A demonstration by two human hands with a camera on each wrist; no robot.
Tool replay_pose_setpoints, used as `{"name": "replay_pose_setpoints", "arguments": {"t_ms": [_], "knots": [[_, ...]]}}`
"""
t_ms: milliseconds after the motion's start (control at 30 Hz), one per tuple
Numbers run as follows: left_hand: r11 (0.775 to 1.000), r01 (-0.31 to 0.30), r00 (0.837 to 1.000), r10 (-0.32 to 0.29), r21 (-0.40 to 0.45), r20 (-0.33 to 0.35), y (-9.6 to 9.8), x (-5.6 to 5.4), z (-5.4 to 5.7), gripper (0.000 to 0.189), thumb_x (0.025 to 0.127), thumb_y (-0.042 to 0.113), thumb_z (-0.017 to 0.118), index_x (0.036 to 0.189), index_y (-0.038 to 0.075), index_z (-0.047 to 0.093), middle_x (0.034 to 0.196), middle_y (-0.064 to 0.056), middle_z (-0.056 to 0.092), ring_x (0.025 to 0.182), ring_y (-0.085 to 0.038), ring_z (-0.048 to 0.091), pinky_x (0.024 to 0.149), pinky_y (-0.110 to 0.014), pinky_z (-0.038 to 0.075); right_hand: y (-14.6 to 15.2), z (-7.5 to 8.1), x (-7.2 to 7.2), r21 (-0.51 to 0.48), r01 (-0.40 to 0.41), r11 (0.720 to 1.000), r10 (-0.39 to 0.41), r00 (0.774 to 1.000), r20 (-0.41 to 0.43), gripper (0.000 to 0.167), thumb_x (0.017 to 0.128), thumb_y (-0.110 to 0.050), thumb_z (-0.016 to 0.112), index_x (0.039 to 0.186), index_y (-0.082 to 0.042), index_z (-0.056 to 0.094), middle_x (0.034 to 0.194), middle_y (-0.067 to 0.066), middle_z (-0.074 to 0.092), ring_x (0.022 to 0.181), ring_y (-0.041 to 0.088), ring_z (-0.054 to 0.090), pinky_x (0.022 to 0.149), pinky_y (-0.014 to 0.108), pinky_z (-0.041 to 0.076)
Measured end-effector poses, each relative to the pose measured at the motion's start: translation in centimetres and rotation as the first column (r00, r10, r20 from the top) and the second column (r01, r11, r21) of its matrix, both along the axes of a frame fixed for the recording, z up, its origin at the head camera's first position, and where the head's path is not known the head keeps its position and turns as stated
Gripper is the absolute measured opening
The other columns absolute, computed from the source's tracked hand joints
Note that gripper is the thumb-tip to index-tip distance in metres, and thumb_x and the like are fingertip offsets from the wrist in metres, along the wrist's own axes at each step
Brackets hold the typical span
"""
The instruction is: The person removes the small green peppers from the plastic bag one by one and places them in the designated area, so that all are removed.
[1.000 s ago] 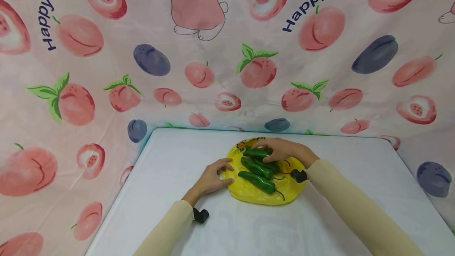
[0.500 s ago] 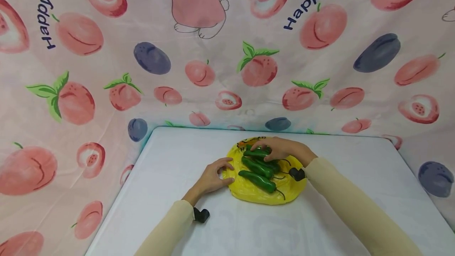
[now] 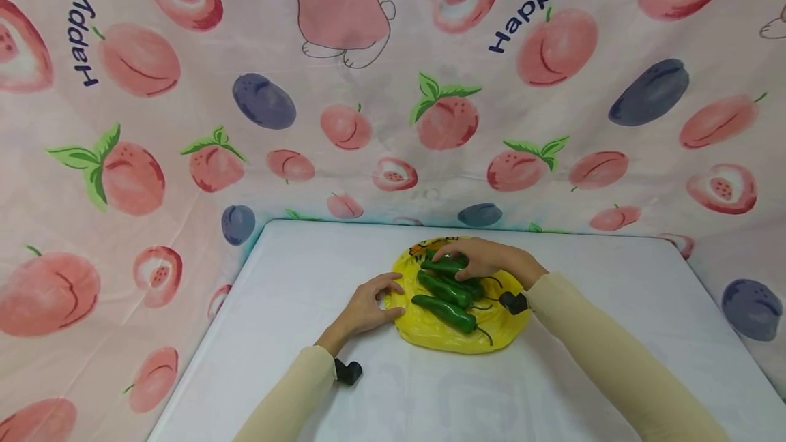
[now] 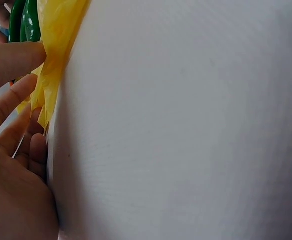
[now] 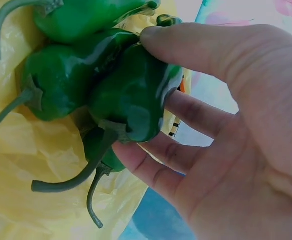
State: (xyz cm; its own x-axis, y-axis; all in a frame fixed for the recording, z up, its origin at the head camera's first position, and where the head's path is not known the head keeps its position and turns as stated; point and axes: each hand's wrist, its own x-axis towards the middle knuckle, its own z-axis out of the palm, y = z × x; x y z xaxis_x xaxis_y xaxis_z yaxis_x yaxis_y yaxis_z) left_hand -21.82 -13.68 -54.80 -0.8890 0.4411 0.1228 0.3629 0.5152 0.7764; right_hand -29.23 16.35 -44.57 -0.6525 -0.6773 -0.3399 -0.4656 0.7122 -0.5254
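A yellow plastic bag (image 3: 432,338) lies on the white table with several glossy green peppers (image 3: 443,314) piled on it, their stems pointing right in the head view. My right hand (image 3: 485,257) reaches over the far end of the pile. In the right wrist view, thumb and fingers grip one green pepper (image 5: 133,95) from opposite sides, its curved stem hanging free. At the bag's left edge, my left hand (image 3: 367,304) holds the plastic between thumb and curved fingers. The left wrist view shows the thumb against the crumpled bag (image 4: 55,55); some fingertips are hidden.
The white table (image 3: 307,258) stretches out on all sides of the bag. Behind it and to the sides hangs a pink cloth (image 3: 368,94) printed with fruit. A black wrist mount (image 3: 348,372) sticks out from the left sleeve, another (image 3: 514,302) from the right.
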Motion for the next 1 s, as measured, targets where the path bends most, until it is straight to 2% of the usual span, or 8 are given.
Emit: {"name": "replay_pose_setpoints", "arguments": {"t_ms": [267, 467, 767, 933, 1000], "knots": [[1.000, -0.006, 1.000, 0.006, 0.004, 0.016, 0.1, 0.1, -0.1, 0.027, 0.087, 0.022, 0.082, 0.112, 0.020, 0.071, 0.149, 0.000, 0.056, 0.113, -0.014, 0.057, 0.090, -0.034, 0.046, 0.4, 0.2, 0.0, -0.038, -0.006, 0.999, 0.005, 1.000, -0.028, 0.050, 0.098, -0.014, 0.071, 0.145, -0.023, 0.057, 0.150, 0.011, 0.052, 0.133, 0.034, 0.054, 0.107, 0.058, 0.046], [1.000, -0.010, 1.000, 0.010, 0.006, 0.013, 0.1, 0.2, 0.1, 0.027, 0.087, 0.022, 0.081, 0.112, 0.021, 0.071, 0.149, 0.000, 0.056, 0.115, -0.015, 0.057, 0.093, -0.036, 0.047, 0.8, 1.1, 0.4, -0.059, 0.018, 0.998, -0.019, 1.000, -0.020, 0.052, 0.098, -0.013, 0.070, 0.147, -0.021, 0.056, 0.148, 0.012, 0.055, 0.133, 0.035, 0.053, 0.104, 0.055, 0.050], [1.000, -0.003, 1.000, 0.003, 0.008, -0.002, 0.0, 0.1, 0.0, 0.027, 0.088, 0.023, 0.081, 0.113, 0.020, 0.071, 0.149, 0.000, 0.055, 0.109, -0.015, 0.057, 0.090, -0.034, 0.046, 2.0, 1.6, 0.8, -0.128, 0.029, 0.991, -0.033, 0.999, -0.032, 0.053, 0.097, -0.008, 0.071, 0.147, -0.018, 0.056, 0.149, 0.012, 0.054, 0.132, 0.035, 0.054, 0.100, 0.050, 0.054], [1.000, -0.005, 1.000, 0.005, 0.001, 0.003, 0.0, 0.2, 0.0, 0.026, 0.088, 0.024, 0.081, 0.112, 0.020, 0.071, 0.150, 0.001, 0.055, 0.118, -0.017, 0.057, 0.095, -0.036, 0.047, 2.7, 1.7, 1.2, -0.151, 0.043, 0.988, -0.048, 0.998, -0.035, 0.053, 0.096, -0.007, 0.071, 0.147, -0.017, 0.056, 0.150, 0.012, 0.053, 0.132, 0.035, 0.054, 0.100, 0.049, 0.054], [1.000, -0.005, 1.000, 0.005, -0.009, 0.004, 0.1, 0.2, 0.0, 0.024, 0.088, 0.024, 0.081, 0.109, 0.021, 0.071, 0.150, 0.002, 0.055, 0.127, -0.018, 0.055, 0.102, -0.039, 0.046, 3.0, 1.7, 1.2, -0.158, 0.050, 0.986, -0.057, 0.998, -0.039, 0.053, 0.097, -0.008, 0.071, 0.147, -0.018, 0.056, 0.150, 0.011, 0.054, 0.131, 0.035, 0.054, 0.100, 0.048, 0.054]]}}
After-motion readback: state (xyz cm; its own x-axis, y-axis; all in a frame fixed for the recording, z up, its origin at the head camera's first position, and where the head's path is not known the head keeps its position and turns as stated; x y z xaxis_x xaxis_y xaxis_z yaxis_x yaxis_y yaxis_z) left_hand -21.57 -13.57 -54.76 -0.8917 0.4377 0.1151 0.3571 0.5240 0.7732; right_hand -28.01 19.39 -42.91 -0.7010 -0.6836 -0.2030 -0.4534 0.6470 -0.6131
